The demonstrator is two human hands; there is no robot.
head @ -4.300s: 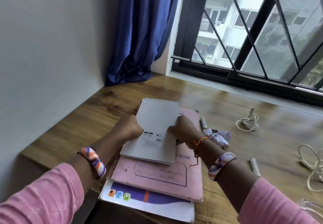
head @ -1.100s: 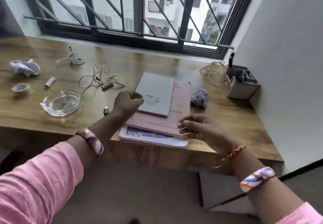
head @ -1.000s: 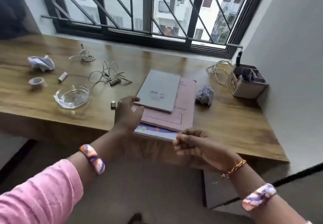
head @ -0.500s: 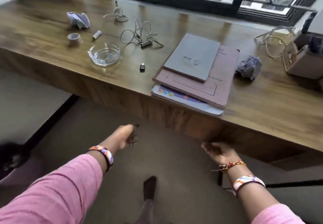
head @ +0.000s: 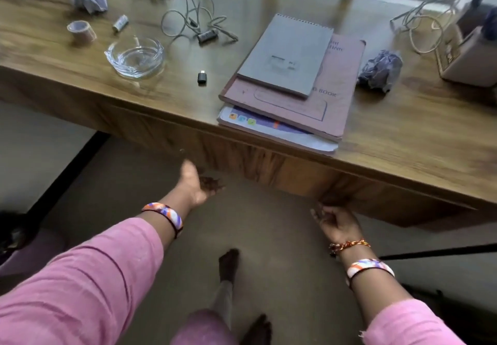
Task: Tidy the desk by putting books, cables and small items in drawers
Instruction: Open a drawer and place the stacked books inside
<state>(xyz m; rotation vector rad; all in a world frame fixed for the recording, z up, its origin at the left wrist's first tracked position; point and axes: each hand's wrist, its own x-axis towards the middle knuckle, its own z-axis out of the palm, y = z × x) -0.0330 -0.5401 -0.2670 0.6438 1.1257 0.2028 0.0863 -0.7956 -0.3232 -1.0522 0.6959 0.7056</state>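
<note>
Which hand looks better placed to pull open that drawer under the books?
Probably the right hand: its fingers already reach up under the drawer front at the lower edge, below the book stack. The left hand hangs open just short of the front, touching nothing.

Grey notepad [head: 285,55] on pink book [head: 333,97]

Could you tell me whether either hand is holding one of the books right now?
No: the three books lie stacked on the desk, while the left hand and right hand are both empty below its front edge.
</note>
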